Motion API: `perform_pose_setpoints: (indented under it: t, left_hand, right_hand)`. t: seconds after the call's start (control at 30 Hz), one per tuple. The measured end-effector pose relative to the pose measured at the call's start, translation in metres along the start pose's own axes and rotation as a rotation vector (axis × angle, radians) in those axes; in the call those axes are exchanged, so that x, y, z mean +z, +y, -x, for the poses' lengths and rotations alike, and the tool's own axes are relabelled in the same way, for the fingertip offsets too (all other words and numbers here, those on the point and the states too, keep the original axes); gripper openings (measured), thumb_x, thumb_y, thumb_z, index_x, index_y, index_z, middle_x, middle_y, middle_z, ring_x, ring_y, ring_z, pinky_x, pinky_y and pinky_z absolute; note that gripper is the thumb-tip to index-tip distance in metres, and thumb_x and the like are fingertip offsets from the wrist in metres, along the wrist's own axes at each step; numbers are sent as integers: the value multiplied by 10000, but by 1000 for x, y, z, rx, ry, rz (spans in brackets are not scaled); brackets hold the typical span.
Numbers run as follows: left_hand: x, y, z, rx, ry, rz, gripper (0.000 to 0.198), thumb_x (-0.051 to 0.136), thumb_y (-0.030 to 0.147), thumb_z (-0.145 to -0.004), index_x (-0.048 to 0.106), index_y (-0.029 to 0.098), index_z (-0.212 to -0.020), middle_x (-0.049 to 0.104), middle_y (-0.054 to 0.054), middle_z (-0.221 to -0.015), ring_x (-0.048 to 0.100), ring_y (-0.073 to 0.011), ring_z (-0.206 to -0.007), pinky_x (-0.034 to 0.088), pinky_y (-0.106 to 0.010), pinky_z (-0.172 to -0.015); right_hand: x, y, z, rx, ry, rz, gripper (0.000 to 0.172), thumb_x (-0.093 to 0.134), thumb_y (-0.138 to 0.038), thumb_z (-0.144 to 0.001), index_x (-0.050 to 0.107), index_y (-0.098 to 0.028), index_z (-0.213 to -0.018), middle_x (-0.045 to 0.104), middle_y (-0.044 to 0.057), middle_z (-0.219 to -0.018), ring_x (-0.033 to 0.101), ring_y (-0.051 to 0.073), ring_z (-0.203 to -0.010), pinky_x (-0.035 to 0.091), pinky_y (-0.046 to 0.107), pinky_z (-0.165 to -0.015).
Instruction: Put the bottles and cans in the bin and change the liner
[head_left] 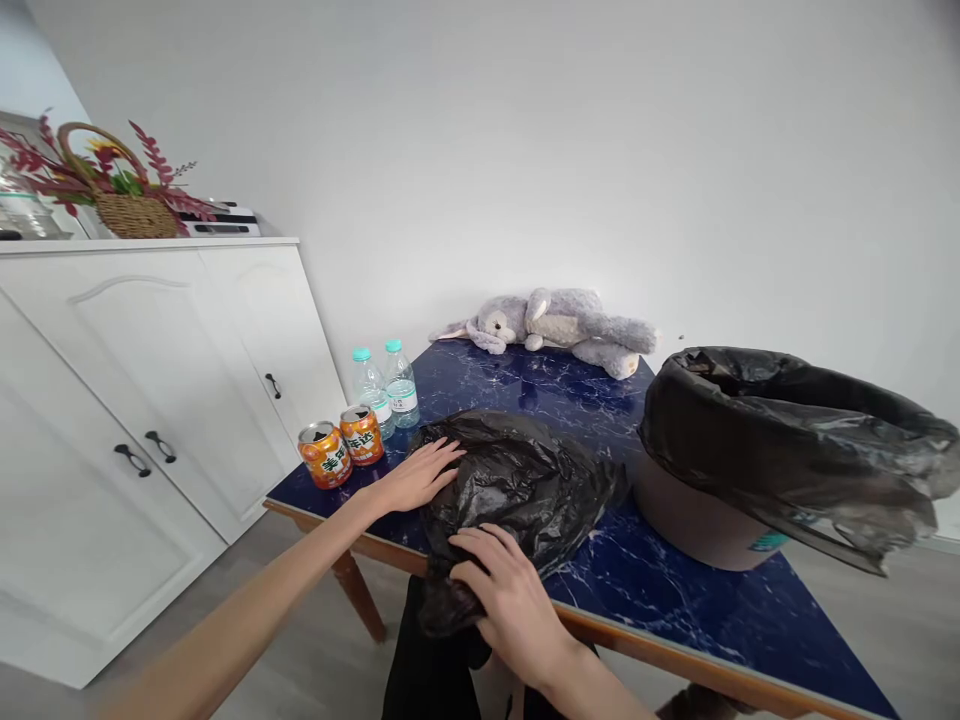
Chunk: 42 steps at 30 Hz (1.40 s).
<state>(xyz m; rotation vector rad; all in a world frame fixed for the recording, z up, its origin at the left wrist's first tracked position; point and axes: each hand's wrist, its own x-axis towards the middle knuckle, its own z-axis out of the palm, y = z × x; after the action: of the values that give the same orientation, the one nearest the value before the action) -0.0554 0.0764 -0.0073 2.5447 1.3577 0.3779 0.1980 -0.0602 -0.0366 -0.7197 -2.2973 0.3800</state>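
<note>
A crumpled black plastic bag lies on the blue marble-patterned table, its bunched end hanging over the front edge. My left hand rests on the bag's left side with the fingers stretched out. With fingers and thumb curled, my right hand grips the bag near its bunched end. Two orange drink cans stand left of my left hand. Just behind them are two clear plastic bottles with turquoise caps.
On the right stands a brownish bin lined with a black bag that drapes over its rim. A grey plush rabbit lies at the table's back by the wall. White cabinets stand left, bearing a flower basket.
</note>
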Motion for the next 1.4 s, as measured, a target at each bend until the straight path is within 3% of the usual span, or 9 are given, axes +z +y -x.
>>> perform_pose_setpoints:
  t: [0.1, 0.23, 0.37, 0.5, 0.6, 0.73, 0.93, 1.2, 1.4]
  left_hand:
    - [-9, 7, 10, -16, 17, 37, 516, 424, 505, -1101, 574, 243, -1519, 520, -87, -1624, 389, -284, -1566, 273, -470, -1304]
    - [-28, 16, 37, -27, 24, 45, 512, 387, 519, -1111, 563, 285, -1532, 557, -59, -1598, 405, -282, -1556, 285, -476, -1296]
    - [-35, 23, 63, 49, 74, 23, 535, 642, 585, -984, 667, 266, -1413, 651, -118, -1482, 538, -330, -1433, 417, -462, -1197]
    - [-33, 38, 76, -4, 145, 88, 387, 526, 508, -1049, 779, 216, -1073, 795, -105, -1046, 728, -280, -976, 546, -383, -913]
    - [-31, 52, 79, -243, 203, 143, 463, 452, 549, -1062, 757, 202, -1088, 791, -87, -923, 725, -281, -779, 537, -353, -735]
    - [-27, 53, 76, -387, 297, 201, 544, 428, 622, -1039, 712, 201, -1232, 803, -106, -1051, 753, -341, -989, 566, -381, -844]
    - [-23, 31, 71, -483, 406, 109, 639, 434, 661, -999, 651, 159, -1329, 756, -168, -1272, 693, -375, -1221, 549, -420, -988]
    - [-64, 25, 101, -319, 393, -165, 378, 397, 332, -977, 644, 220, -1241, 782, -88, -1055, 757, -304, -940, 555, -356, -794]
    - [-65, 32, 119, -297, 382, -127, 360, 476, 304, -917, 624, 228, -1236, 773, -93, -1108, 749, -291, -1036, 574, -345, -836]
  right_hand:
    - [-32, 0, 4, 236, 92, -361, 518, 481, 20, -716, 667, -230, -1130, 740, 74, -1288, 638, 249, -1306, 450, 442, -1178]
    - [-77, 8, 25, 558, 211, -577, 188, 521, -329, -992, 668, -224, -1042, 754, 76, -1024, 717, 259, -1006, 571, 359, -911]
    - [-109, 33, 44, 872, 438, -711, 515, 508, -624, -993, 669, -244, -1300, 738, 126, -1229, 713, 317, -1122, 596, 416, -936]
    - [-131, 33, 44, 1029, 561, -713, 744, 541, -678, -954, 459, -280, -1577, 581, 130, -1537, 558, 386, -1413, 570, 527, -1063]
    - [-129, -1, 43, 919, 641, -376, 855, 631, -631, -941, 280, -327, -1659, 385, 84, -1692, 384, 397, -1545, 460, 598, -1194]
    - [-88, -42, 49, 451, 563, 75, 651, 539, -346, -1051, 282, -374, -1648, 315, 50, -1722, 285, 387, -1593, 340, 677, -1253]
    - [-29, -9, 46, 325, 198, 238, 447, 460, -311, -1085, 466, -309, -1532, 527, 106, -1577, 545, 361, -1420, 556, 583, -1087]
    - [-54, 69, 40, 426, 118, 654, 467, 458, -437, -1085, 685, -99, -1315, 697, 250, -1333, 565, 491, -1354, 433, 718, -1113]
    - [-68, 25, 41, 294, 194, 476, 366, 447, -272, -1080, 596, -167, -1396, 624, 180, -1447, 588, 363, -1361, 539, 541, -1097]
